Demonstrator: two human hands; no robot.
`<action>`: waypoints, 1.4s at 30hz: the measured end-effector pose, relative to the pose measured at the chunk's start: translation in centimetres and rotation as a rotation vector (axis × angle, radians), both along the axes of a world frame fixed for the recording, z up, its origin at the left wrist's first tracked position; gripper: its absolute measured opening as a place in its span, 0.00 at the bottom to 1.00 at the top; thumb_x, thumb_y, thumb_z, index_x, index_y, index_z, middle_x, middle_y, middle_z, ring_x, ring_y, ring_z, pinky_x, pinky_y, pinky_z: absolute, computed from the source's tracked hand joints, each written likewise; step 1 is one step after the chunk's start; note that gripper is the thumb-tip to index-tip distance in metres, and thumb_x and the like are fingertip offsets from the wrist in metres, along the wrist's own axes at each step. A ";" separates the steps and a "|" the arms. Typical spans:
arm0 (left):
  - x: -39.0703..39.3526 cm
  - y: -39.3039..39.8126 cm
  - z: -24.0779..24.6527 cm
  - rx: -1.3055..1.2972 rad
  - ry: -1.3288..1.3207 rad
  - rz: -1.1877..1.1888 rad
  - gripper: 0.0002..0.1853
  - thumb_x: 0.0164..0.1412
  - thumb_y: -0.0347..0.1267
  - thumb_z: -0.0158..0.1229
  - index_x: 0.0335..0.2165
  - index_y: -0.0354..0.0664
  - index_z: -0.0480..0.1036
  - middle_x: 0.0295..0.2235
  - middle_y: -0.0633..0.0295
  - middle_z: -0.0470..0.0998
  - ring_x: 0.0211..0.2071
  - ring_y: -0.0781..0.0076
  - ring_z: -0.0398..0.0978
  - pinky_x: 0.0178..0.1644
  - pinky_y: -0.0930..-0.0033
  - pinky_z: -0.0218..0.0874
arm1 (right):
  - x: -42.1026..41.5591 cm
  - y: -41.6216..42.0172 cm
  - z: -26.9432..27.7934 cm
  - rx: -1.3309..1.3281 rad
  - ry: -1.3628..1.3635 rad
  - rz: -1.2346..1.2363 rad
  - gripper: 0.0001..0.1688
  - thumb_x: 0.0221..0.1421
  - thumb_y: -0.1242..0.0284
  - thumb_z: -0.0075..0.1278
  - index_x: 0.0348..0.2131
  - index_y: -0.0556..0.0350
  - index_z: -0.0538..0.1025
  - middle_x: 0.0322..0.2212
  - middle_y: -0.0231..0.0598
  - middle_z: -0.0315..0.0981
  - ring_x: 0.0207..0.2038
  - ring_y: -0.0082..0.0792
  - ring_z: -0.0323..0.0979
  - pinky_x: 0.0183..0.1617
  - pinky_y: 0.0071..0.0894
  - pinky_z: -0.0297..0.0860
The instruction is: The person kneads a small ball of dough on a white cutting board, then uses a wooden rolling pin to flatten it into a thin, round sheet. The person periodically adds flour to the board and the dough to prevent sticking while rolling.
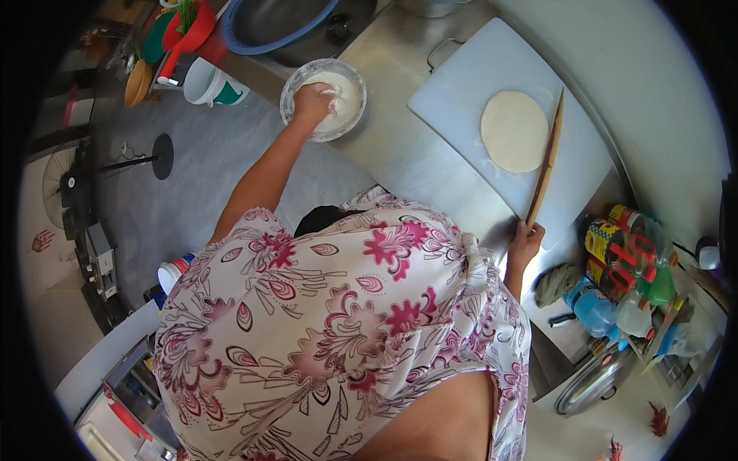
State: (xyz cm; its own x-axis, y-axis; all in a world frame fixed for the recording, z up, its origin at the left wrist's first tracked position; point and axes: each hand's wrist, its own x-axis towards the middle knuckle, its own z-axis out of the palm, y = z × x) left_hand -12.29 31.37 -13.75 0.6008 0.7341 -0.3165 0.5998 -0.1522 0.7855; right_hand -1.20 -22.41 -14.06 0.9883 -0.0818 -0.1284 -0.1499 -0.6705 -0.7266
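Observation:
My left hand (313,104) reaches into a round bowl (362,109) of white flour (348,99); its fingertips are down in the flour, so what they hold is hidden. A flat, rolled-out round of dough (515,131) lies on a white cutting board (455,98). Along the dough's right side, a tapered wooden rolling pin (548,161) rests over the board, and my right hand (526,239) grips its near end at the board's near edge.
The board sits on a steel worktop (383,75) against a wall. Several bottles (594,308) and a grey cloth-like wad (557,285) stand or lie at the right. A blue-rimmed basin (230,34) is at the upper left, with a white bucket (200,83) below it.

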 end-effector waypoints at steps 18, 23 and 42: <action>21.8 -24.8 2.2 0.792 -0.078 -1.195 0.34 0.62 0.46 0.48 0.60 0.37 0.54 0.65 0.51 0.46 0.66 0.56 0.42 0.67 0.43 0.27 | -0.7 2.4 2.4 -0.034 0.011 -0.071 0.17 0.55 0.65 0.51 0.40 0.57 0.67 0.23 0.48 0.74 0.25 0.49 0.74 0.31 0.44 0.68; 25.0 -27.7 3.5 0.870 -0.096 -1.131 0.38 0.62 0.51 0.45 0.61 0.36 0.52 0.65 0.49 0.46 0.67 0.55 0.41 0.68 0.46 0.27 | -1.3 3.5 3.0 -0.041 -0.016 -0.096 0.17 0.56 0.67 0.51 0.40 0.58 0.66 0.26 0.47 0.74 0.26 0.46 0.74 0.32 0.40 0.69; 22.7 -22.0 5.1 0.528 0.046 -0.842 0.29 0.48 0.34 0.66 0.48 0.35 0.67 0.46 0.48 0.71 0.46 0.49 0.70 0.47 0.57 0.63 | 2.8 2.4 5.1 -0.128 -0.191 0.119 0.16 0.54 0.70 0.53 0.42 0.54 0.69 0.31 0.48 0.75 0.30 0.51 0.74 0.33 0.45 0.69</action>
